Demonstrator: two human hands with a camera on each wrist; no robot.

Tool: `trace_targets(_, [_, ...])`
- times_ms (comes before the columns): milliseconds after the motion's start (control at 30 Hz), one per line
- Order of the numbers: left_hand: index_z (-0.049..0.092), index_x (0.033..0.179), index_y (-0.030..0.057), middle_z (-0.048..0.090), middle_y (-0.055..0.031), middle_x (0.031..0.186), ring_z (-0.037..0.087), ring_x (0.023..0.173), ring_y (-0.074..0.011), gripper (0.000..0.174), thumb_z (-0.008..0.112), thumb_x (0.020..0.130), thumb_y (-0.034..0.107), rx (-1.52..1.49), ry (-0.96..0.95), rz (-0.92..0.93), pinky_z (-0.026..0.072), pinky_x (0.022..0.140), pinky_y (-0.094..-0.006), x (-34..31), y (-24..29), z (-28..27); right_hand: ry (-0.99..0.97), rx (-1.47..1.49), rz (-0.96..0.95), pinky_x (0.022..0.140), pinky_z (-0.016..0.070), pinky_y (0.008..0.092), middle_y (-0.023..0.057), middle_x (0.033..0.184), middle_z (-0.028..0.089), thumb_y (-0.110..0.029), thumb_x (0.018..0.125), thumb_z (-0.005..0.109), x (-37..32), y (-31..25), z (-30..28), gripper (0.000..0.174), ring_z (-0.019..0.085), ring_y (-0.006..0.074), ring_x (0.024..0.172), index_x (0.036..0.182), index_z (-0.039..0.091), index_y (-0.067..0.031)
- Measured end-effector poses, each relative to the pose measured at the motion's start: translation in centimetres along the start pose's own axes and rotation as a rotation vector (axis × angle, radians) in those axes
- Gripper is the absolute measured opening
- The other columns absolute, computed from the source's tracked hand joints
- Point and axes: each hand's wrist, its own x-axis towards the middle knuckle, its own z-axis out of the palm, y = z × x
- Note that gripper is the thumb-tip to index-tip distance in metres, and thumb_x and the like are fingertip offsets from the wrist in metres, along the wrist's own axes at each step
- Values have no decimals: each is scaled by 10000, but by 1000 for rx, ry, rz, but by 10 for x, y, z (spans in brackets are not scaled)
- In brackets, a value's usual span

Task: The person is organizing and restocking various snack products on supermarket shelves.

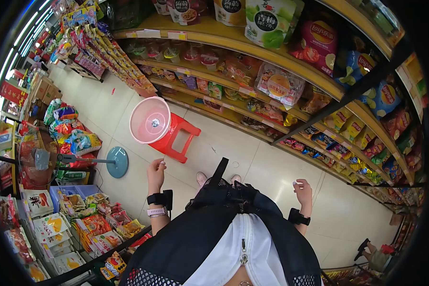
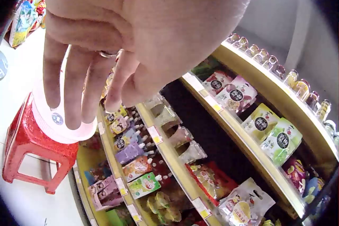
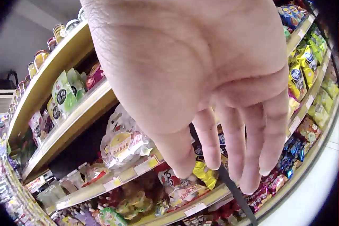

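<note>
Both hands hang in front of the body with nothing in them. The left hand [image 1: 156, 175] is at the near side of a red plastic stool [image 1: 180, 138], its fingers loosely bent. On that stool sits a pink basin [image 1: 150, 120], which the left fingers [image 2: 74, 85] partly cover in the left wrist view. My right hand [image 1: 302, 191] hangs over the tiled floor, apart from the snack shelves. Relaxed fingers [image 3: 233, 141] show in the right wrist view, with bagged snacks on the shelves behind them.
Curved shelves [image 1: 271, 97] of snacks run along the front and right. A pedestal fan [image 1: 117, 162] stands at left, beside piled colourful bags [image 1: 74, 128]. Packaged food [image 1: 57, 229] fills a display near left. Another person's leg [image 1: 376, 260] shows at lower right.
</note>
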Motion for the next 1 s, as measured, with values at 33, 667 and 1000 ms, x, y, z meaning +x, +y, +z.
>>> trace_targets(33, [593, 1068, -11, 637, -93, 901, 625, 795, -166, 253, 503, 875, 125, -3, 4, -5, 448, 665, -259, 0, -7, -2, -25, -11, 11, 585, 489, 306, 130, 768, 644, -218, 792, 653, 1, 1, 3, 294, 631, 196, 639, 1012, 595, -32])
trace_targets(667, [596, 1045, -21, 654, -166, 835, 645, 704, -214, 307, 561, 828, 194, 48, -222, -303, 501, 655, -315, 58, -149, 10, -101, -209, 59, 579, 496, 289, 152, 775, 649, -248, 791, 653, -16, -24, 29, 337, 642, 190, 628, 1028, 592, -17])
trace_targets(1000, [609, 981, -33, 650, -191, 809, 634, 771, -296, 346, 583, 785, 251, 329, -504, -207, 490, 694, -376, 115, -237, 12, 28, -163, 144, 627, 501, 304, 136, 795, 653, -285, 803, 640, -44, -77, 36, 353, 641, 193, 672, 1044, 596, -30])
